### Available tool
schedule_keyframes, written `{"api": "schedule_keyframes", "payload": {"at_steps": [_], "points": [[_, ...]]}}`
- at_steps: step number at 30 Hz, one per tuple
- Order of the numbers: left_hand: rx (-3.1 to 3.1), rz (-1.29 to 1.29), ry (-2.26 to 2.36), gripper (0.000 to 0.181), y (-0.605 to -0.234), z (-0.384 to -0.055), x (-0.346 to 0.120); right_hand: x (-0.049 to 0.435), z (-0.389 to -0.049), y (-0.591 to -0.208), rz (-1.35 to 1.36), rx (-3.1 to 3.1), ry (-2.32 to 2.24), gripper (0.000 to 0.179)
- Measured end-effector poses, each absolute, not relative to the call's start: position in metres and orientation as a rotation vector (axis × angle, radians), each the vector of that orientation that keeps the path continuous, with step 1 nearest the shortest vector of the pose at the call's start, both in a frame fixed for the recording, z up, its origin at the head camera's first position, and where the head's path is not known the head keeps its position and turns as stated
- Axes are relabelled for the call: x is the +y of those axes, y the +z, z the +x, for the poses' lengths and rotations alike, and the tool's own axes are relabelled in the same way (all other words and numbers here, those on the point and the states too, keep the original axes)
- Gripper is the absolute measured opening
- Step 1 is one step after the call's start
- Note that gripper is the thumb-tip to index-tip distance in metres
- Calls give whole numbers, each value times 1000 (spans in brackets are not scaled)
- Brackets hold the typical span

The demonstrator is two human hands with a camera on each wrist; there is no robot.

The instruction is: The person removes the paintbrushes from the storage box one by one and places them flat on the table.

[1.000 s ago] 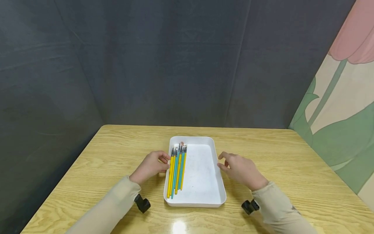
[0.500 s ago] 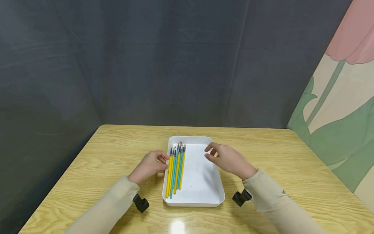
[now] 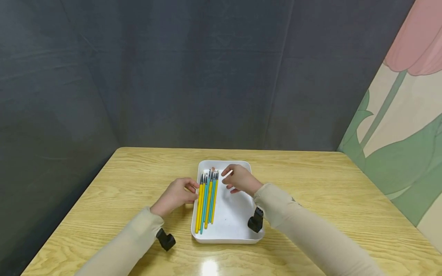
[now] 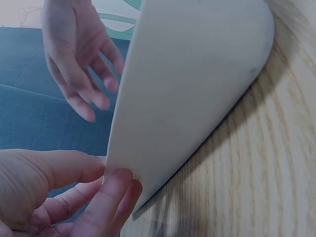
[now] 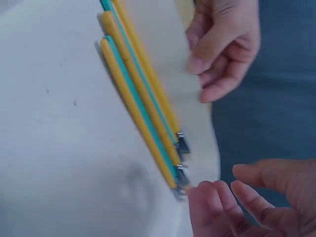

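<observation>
A white rectangular tray (image 3: 235, 228) rests on the wooden table, and several yellow and teal paintbrushes (image 3: 207, 201) lie side by side along its left half, bristles toward the far end. My left hand (image 3: 177, 195) holds the tray's left wall; in the left wrist view its thumb is at the rim and the fingers (image 4: 111, 197) lie against the outer side. Over the tray, my right hand (image 3: 239, 179) hovers just right of the brush tips with nothing in its grasp. In the right wrist view its parted fingers (image 5: 222, 202) are close to the bristle ends (image 5: 181, 173).
The wooden table (image 3: 138, 168) extends around the tray on all sides. A dark curtain (image 3: 207, 76) hangs behind it and along the left. At the right is a wall painted with a flower (image 3: 397, 145). Each wrist carries a small black camera (image 3: 255, 220).
My right hand has moved left from beside the tray's right edge, over the tray, to near the brush tips. The left hand stays at the left wall; the brushes lie as before.
</observation>
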State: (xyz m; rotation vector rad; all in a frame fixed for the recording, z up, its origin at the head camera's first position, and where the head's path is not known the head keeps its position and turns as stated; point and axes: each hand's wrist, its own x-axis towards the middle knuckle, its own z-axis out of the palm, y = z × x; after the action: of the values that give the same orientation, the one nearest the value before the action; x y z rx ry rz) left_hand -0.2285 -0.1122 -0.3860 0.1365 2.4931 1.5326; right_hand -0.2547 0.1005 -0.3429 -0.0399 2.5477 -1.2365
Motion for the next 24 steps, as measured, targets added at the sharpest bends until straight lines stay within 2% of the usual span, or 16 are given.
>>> {"api": "schedule_keyframes", "payload": {"at_steps": [11,24], "points": [[2487,159,1555,25,-386,-228,-113,78,-272,-377,70,2498,-1202,19],[2480,175,1550,25,-384,-228,-113,71,-280,-386,24,2564,-1133,26]]}}
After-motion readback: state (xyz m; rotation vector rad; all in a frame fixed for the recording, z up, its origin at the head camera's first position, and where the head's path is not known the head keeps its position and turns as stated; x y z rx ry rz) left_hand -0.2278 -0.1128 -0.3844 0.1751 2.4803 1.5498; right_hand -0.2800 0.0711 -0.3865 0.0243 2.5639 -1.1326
